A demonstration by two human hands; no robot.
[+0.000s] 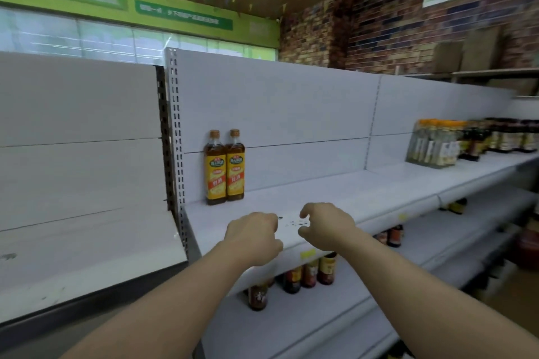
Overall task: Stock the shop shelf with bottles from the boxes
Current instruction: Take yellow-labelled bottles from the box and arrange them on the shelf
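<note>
Top tier: white metal shelf [320, 192] | left rear: two tall amber oil bottles [224, 166], yellow labels, tan caps, upright, touching side by side | front middle: small dark specks [294, 223] | far right: clear orange-capped bottles [434, 143], dark bottles [510, 135] beyond | lower white shelf [335, 320]: dark sauce bottles [309, 271], upright.

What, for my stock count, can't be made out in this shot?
Head view only:
- Lower-shelf bottles: tops hidden behind the front edge of the upper shelf.
- Far-right bottles: blurred, labels unreadable, row cut off by the right edge.
- Left hand: fingers curled under, hidden by the back of the hand.
- Green signs: text too blurred to read.
</note>
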